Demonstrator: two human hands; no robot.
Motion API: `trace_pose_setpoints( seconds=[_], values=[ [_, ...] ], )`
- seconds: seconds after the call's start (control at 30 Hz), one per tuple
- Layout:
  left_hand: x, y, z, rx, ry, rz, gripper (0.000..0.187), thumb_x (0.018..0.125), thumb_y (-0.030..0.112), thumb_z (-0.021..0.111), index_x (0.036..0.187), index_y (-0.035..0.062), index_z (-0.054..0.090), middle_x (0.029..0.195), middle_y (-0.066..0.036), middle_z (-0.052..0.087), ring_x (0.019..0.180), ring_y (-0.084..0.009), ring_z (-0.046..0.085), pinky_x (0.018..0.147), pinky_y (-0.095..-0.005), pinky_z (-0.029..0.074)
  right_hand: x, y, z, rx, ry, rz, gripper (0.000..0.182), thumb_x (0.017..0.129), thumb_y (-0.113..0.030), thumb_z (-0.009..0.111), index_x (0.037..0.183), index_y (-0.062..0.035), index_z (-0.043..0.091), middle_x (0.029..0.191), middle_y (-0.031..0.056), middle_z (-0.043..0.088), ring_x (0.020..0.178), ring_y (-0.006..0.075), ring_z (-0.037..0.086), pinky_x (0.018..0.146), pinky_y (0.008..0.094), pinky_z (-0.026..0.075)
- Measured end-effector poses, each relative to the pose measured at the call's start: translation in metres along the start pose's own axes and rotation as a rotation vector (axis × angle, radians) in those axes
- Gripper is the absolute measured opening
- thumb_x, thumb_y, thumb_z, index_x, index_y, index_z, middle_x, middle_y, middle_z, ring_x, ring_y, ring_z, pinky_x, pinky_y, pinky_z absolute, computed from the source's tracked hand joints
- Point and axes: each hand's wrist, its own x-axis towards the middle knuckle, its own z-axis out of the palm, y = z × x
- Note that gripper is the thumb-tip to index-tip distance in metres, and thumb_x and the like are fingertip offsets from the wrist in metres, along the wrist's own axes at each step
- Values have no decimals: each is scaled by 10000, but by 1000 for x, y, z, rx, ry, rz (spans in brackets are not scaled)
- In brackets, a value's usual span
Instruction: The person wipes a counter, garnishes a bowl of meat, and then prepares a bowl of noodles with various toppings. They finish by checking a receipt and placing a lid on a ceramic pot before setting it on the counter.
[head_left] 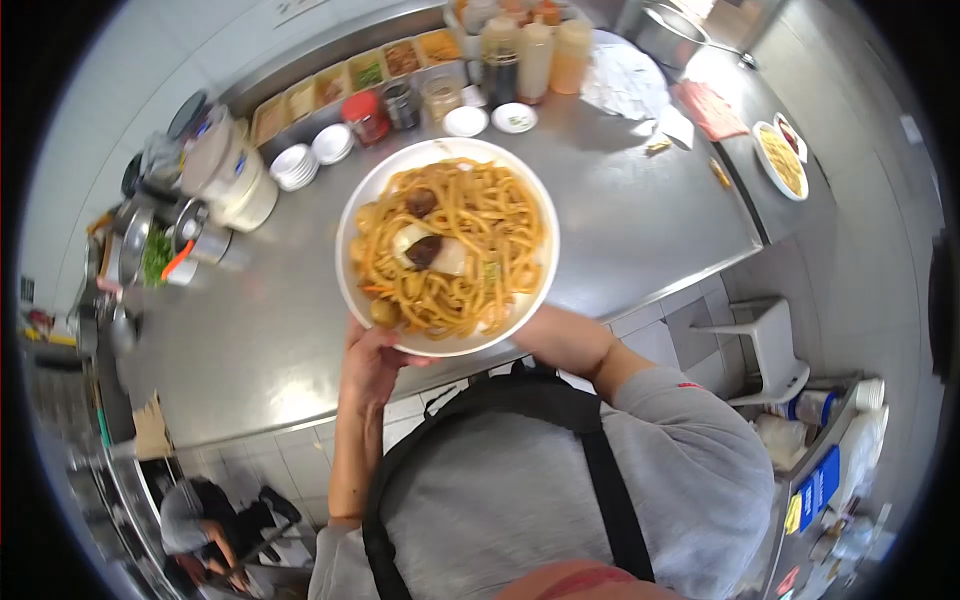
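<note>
A large white plate [349, 268] heaped with sauced noodles [480, 215], with dark and pale pieces on top, is held up close to the camera over the steel counter [250, 340]. My left hand [375, 355] grips the plate's near left edge, its fingers reaching under the rim. From the right, my other forearm [570, 340] runs beneath the plate, and the plate hides that hand. Just beyond the plate lie two small white dishes, a jar with a red lid [366, 117] and a glass jar.
Ingredient trays [369, 73] and sauce bottles [535, 62] line the back. At left are a large container [230, 180] and stacked small dishes [293, 167]. A noodle plate [781, 160] sits far right. A white stool [765, 350] stands right; another person [215, 530] is lower left.
</note>
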Motion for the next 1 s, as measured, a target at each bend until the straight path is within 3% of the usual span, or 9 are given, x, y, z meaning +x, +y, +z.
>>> trace_pose_setpoints(
  seconds=[0.2,0.37,0.47,0.5,0.6,0.7,0.73,0.87,1.0],
  values=[
    [14,10,-12,-121,18,6,563,714,39,452,1253,-66,328,1088,-240,556,722,-352,640,504,-385,585,-49,-60,-33,839,-40,346,446,906,-355,450,1192,-15,498,1211,155,521,1082,272,532,927,439,440],
    [27,-25,-12,-144,184,156,540,712,48,470,1229,-65,361,1055,-228,574,702,-328,638,535,-387,571,-69,-103,-86,-1459,-168,-250,271,872,-327,507,1015,-103,567,1177,93,544,1113,270,493,888,466,406],
    [35,-53,-21,-229,313,154,532,709,52,475,1219,-57,372,1043,-218,580,712,-325,639,576,-399,582,-48,-102,-166,-1504,-143,-621,255,869,-310,512,1025,-115,564,1155,119,525,1082,284,497,881,416,410],
    [38,-65,-26,-240,361,148,531,711,54,473,1220,-57,369,1039,-221,580,710,-327,640,577,-397,584,-60,-176,-162,-1274,116,-69,278,847,-276,541,1057,-94,561,1134,119,528,1073,294,495,887,411,401],
    [34,-85,-31,-205,505,145,533,721,59,464,1230,-53,351,1034,-242,574,693,-340,648,577,-388,597,-20,-249,-330,-1185,847,-509,235,838,-205,484,904,-21,614,804,165,625,791,276,616,714,372,481],
    [31,-97,-36,-189,481,162,535,726,62,469,1234,-48,346,1046,-253,567,680,-346,650,555,-379,599,-19,-329,-460,-1546,1388,-59,371,858,-313,463,895,15,632,895,225,627,856,351,613,717,424,471],
    [31,-96,-23,-186,509,216,550,726,66,478,1247,-44,338,1058,-252,562,697,-346,650,548,-376,597,-13,-330,-557,-1586,1402,-39,448,783,-415,569,856,20,647,888,233,638,858,358,626,735,454,484],
    [30,-89,-3,-186,485,223,620,719,135,591,1280,-1,363,1198,-175,513,954,-324,599,655,-372,583,-6,-347,-575,-1722,1443,331,590,764,-587,507,1056,-90,636,1053,176,625,986,318,599,830,407,474],
    [34,-86,14,-140,636,219,560,761,64,463,1294,4,304,1134,-225,535,860,-325,633,618,-352,592,16,-337,-646,-1031,1166,-418,182,760,-115,605,901,0,612,803,106,621,739,208,599,624,327,508]
  ],
)
